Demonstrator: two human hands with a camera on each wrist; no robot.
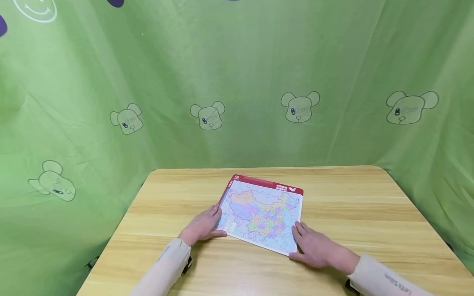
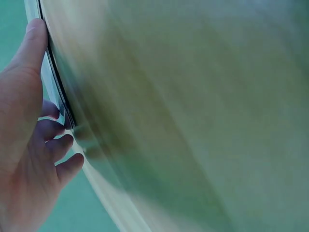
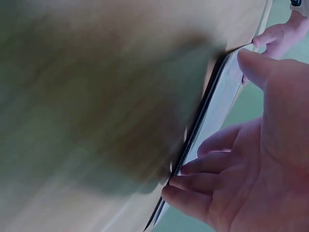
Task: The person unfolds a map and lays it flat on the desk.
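Note:
A flat map board (image 1: 263,211) with a red top border lies on the wooden table (image 1: 370,213), turned slightly. My left hand (image 1: 203,226) rests at its near left corner, fingers laid over the left edge and thumb on the table. My right hand (image 1: 312,246) lies at the near right corner with straight fingers touching the edge. In the left wrist view my left hand (image 2: 29,145) sits against the board's thin edge (image 2: 53,82). The right wrist view has my right hand (image 3: 251,169) spread beside the board's edge (image 3: 207,111). Neither hand grips anything.
Green cloth (image 1: 237,82) printed with bear faces hangs behind and to both sides of the table. Bare tabletop lies left, right and behind the board. The table's rounded far corners (image 1: 377,167) sit close to the cloth.

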